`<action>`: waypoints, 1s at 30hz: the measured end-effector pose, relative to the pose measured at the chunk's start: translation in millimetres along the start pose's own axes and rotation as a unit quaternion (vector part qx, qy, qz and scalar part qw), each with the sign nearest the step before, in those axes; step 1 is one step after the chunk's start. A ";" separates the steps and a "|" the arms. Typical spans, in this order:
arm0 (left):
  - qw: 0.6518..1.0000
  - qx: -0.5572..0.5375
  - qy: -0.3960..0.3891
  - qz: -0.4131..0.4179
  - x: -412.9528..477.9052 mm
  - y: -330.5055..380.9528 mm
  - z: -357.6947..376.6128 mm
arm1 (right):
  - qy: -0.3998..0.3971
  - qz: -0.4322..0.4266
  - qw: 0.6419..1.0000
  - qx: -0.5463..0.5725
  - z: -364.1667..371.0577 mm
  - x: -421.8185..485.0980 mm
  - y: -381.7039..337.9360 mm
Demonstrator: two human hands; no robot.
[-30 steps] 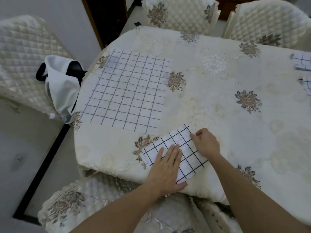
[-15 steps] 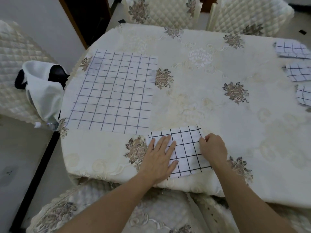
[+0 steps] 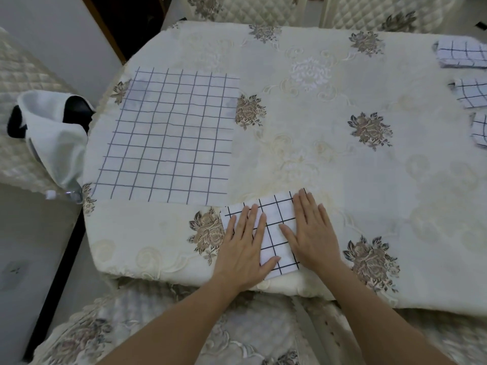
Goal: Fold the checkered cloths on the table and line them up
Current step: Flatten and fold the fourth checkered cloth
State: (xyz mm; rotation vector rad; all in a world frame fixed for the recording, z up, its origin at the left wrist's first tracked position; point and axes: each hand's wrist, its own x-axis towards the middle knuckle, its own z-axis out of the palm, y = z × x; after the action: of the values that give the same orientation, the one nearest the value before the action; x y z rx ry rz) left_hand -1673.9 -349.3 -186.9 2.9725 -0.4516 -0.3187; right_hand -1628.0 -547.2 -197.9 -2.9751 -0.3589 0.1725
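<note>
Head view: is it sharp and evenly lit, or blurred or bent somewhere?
Head view: soft even light, no glare; the small folded black-checked white cloth under the left hand and right hand is sharp; the folded checkered cloths at the right edge look smeared; the wide lens bows the near edge of the cream floral-clothed table.

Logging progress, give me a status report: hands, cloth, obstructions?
Left hand and right hand flat, pressing folded checkered cloth. Spread checkered cloth beyond, untouched. Nothing in the way.
</note>
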 end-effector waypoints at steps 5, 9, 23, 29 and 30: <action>1.000 0.010 -0.008 -0.014 -3.6 -1.3 -0.6 | -0.025 0.049 0.998 -0.029 -4.1 2.1 20.0; 1.000 0.022 -0.021 -0.005 -9.8 -10.2 -1.7 | -0.025 0.065 0.997 -0.031 -5.8 3.1 22.8; 0.992 0.073 -0.069 0.074 6.9 -34.9 -58.6 | -0.067 0.113 0.991 0.026 -53.8 -2.7 22.5; 0.961 0.131 0.034 0.241 71.9 -4.3 -83.0 | -0.028 0.223 0.974 0.035 -76.4 -45.9 18.0; 0.951 0.139 0.033 0.276 82.8 3.6 -84.3 | -0.026 0.236 0.971 0.039 -76.0 -50.9 15.5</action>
State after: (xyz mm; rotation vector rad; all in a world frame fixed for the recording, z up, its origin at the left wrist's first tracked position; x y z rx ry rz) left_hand -1578.7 -370.9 -120.2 2.9257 -1.3760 -0.0995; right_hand -1663.7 -583.9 -120.6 -2.9242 0.3516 0.3056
